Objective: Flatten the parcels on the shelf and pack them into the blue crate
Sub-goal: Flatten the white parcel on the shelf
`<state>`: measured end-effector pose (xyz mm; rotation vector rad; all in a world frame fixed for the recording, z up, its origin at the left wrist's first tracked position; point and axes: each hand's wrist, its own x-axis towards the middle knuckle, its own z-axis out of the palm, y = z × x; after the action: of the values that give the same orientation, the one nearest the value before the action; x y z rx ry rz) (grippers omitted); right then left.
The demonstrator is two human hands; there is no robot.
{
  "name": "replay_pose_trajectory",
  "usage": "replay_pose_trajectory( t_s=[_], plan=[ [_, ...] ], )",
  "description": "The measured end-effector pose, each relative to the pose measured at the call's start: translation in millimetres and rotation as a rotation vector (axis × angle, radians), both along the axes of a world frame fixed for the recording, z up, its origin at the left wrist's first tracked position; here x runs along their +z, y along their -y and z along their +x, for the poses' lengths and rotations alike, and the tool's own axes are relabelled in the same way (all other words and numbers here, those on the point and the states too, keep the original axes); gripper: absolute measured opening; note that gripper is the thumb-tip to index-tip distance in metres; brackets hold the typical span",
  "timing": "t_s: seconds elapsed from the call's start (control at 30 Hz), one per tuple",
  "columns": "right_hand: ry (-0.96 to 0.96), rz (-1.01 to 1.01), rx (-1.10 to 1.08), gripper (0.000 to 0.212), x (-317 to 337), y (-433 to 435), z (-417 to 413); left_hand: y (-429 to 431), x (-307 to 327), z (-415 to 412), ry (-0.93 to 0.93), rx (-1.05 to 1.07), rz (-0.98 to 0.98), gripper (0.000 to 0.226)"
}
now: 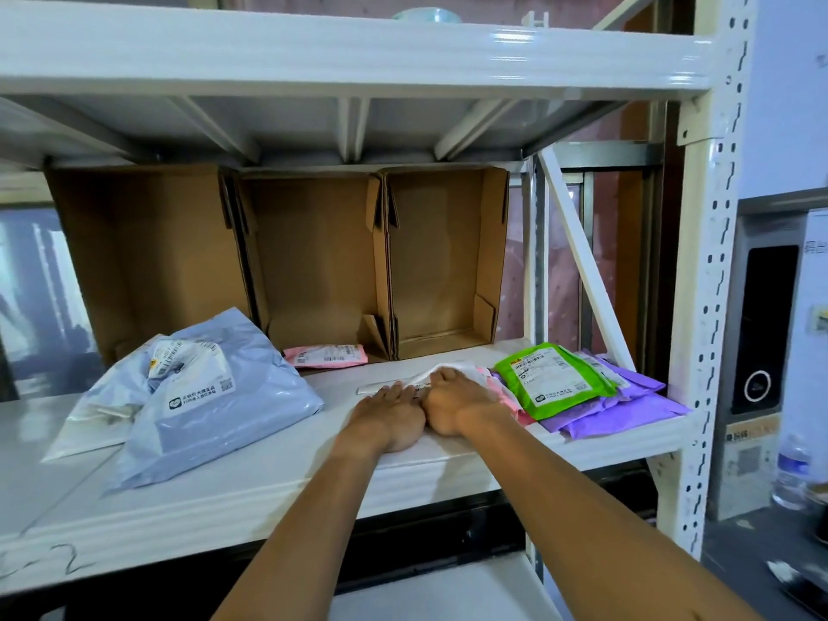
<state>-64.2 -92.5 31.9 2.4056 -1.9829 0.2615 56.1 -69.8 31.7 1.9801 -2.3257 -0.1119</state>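
Observation:
My left hand and my right hand lie side by side, palms down, pressing on a thin white parcel in the middle of the white shelf. Most of that parcel is hidden under my hands. To the right, a green parcel rests on top of purple parcels, with a pink one partly beneath. A bulky grey-blue parcel sits at the left over a flatter white one. A small pink parcel lies further back. No blue crate is in view.
Three open cardboard boxes stand on their sides against the back of the shelf. An upper shelf hangs overhead. The rack's upright post and a diagonal brace bound the right side. A water bottle stands beyond the rack.

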Motion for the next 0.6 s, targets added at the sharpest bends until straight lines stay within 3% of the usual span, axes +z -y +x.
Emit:
replay_pose_trajectory(
  t_s=[0.1, 0.17, 0.33, 0.6],
  plan=[
    [0.058, -0.275, -0.080, 0.044, 1, -3, 3, 2, -1, 0, -0.049, 0.024, -0.001, 0.060],
    [0.013, -0.332, -0.013, 0.043, 1, 0, 4, 1, -1, -1, -0.060, 0.026, -0.010, 0.059],
    [-0.152, -0.042, 0.126, 0.052, 0, 16, -4, 2, -2, 1, -0.041, 0.035, -0.009, 0.059],
    [-0.177, 0.088, 0.120, 0.058, -1, 22, -3, 6, -4, 3, -0.113, 0.126, 0.014, 0.066]
  ],
)
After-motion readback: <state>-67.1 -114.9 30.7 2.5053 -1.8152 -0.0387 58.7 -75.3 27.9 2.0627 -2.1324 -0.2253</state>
